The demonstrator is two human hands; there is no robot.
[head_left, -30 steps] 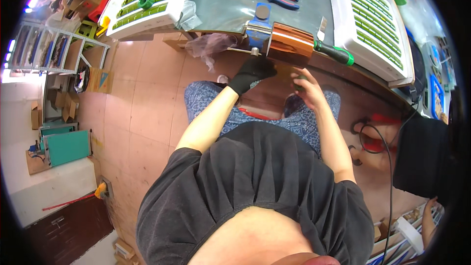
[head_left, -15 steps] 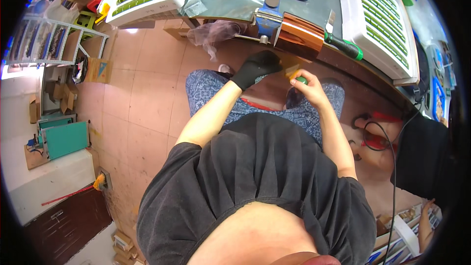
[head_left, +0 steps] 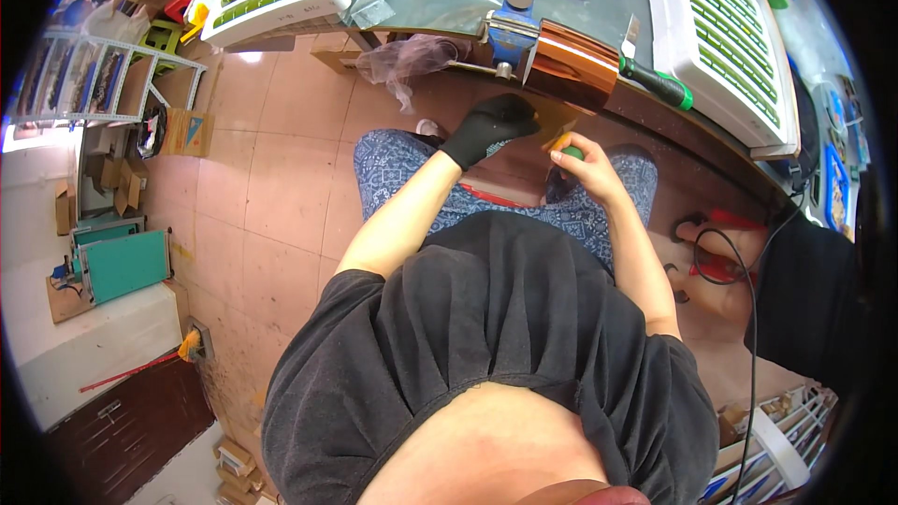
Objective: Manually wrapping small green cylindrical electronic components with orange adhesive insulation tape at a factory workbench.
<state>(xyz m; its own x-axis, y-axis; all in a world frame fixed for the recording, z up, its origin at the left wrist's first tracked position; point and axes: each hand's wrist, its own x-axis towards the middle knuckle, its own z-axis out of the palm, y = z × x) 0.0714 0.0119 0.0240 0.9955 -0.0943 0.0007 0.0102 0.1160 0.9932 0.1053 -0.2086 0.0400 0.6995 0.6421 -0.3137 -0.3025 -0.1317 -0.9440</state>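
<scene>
- Left hand (head_left: pixel 496 128), gloved black: curled, on the near side of the blue vise (head_left: pixel 513 35); cannot tell what it grips
- Green-and-yellow piece (head_left: pixel 573 152): right of that hand, long axis unclear
- Right hand (head_left: pixel 591 169): bare, pinching that piece, so the nearer one

a green-and-yellow tool (head_left: pixel 572 153) sits, partly hidden, in the right fingers (head_left: pixel 587 145).

My left glove (head_left: pixel 494 123) looks like matt knit cloth; the bench vise (head_left: pixel 514 36), painted metal; the brown block (head_left: pixel 572 64), smooth and glossy; my shirt (head_left: pixel 496 309), soft matt cloth.
</scene>
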